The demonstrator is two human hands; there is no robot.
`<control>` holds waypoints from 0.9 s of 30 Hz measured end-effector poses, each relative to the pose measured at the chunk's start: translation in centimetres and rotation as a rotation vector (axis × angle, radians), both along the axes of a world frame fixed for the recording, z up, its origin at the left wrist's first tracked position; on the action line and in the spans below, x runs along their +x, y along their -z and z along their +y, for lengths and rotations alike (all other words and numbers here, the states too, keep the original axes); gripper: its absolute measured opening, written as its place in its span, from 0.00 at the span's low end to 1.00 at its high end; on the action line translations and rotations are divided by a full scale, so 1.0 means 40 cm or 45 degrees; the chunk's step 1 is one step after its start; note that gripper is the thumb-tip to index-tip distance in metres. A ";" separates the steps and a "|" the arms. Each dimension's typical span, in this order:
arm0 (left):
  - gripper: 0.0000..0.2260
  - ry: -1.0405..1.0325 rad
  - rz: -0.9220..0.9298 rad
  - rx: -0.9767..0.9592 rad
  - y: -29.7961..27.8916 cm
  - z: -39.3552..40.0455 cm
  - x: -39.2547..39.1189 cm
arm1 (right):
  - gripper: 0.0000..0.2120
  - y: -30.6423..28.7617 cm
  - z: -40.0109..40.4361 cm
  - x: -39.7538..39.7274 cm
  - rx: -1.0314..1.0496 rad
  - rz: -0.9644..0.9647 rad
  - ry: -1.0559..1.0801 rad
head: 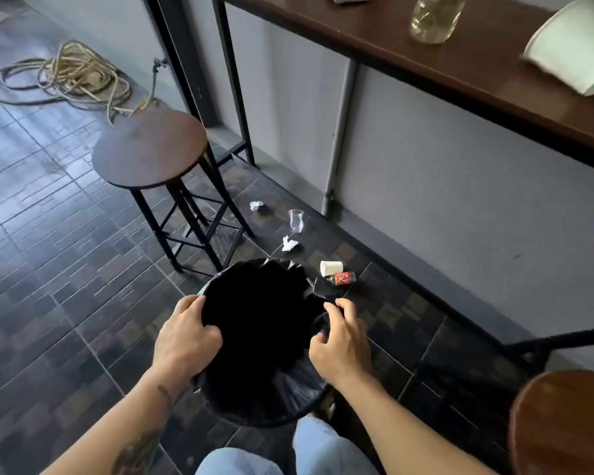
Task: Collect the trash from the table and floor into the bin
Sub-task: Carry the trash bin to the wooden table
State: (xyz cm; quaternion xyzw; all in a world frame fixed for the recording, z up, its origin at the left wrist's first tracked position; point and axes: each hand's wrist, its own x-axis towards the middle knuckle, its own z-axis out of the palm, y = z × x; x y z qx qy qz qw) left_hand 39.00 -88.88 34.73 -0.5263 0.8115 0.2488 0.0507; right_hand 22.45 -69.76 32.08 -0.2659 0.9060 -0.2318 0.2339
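Note:
A round bin lined with a black bag (264, 395) stands on the tiled floor in front of my knees. My left hand (186, 337) grips the bag's left rim. My right hand (340, 341) pinches the bag's edge on the right rim. Beyond the bin lie a white paper cup (330, 268) on its side, a small bottle with a red label (343, 278), a crumpled white tissue (288, 244), a clear plastic cup (296, 220) and a paper ball (256, 205). On the wooden table (426, 60) sit a white paper bowl (573, 46) and a clear bottle (434, 18).
A round wooden stool (150, 149) on black legs stands left of the trash. A second stool (563, 423) is at the lower right. A coil of rope (72, 75) lies on the floor at the far left. A grey wall runs under the table.

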 end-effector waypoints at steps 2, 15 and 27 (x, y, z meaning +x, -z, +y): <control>0.31 -0.021 -0.028 0.007 0.041 -0.024 -0.003 | 0.29 0.037 -0.037 -0.008 0.023 -0.026 -0.007; 0.28 -0.045 -0.118 0.115 0.439 -0.202 -0.013 | 0.29 0.406 -0.171 0.026 0.158 -0.272 0.010; 0.22 0.106 0.137 -0.035 0.472 -0.249 -0.047 | 0.24 0.392 -0.173 -0.042 0.058 -0.006 0.182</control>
